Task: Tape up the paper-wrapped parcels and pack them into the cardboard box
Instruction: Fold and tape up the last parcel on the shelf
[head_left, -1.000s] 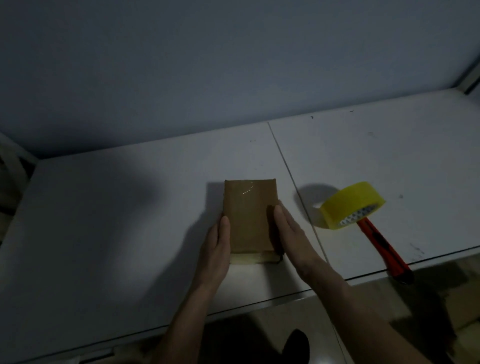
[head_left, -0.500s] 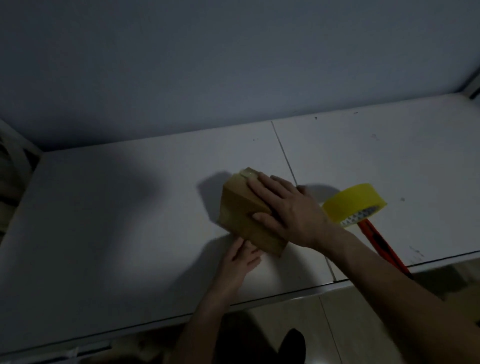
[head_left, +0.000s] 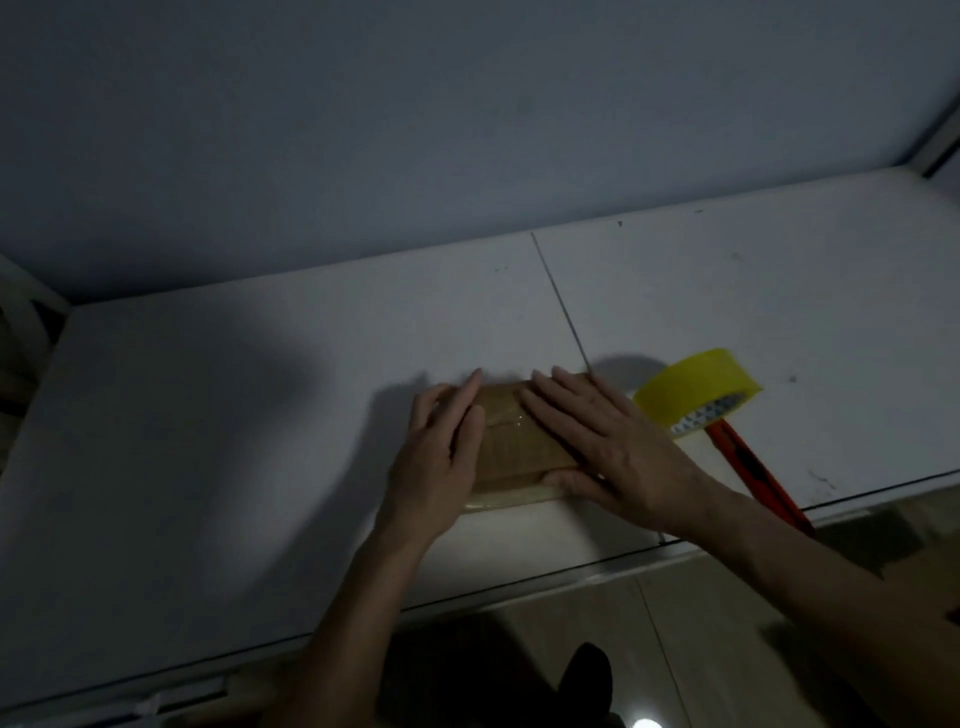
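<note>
Both hands, left (head_left: 441, 457) and right (head_left: 608, 447), press flat on the parcel (head_left: 511, 447) at frame centre; uneven pressure may wrinkle the tape

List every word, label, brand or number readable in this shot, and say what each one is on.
None can be read.
Roll of yellow tape: dark print on the white inner core, too small and blurred to read.
Brown paper parcel under both hands: no print visible.
Red utility knife: no marking visible.
White table: only scuffs and specks, no text.
</note>
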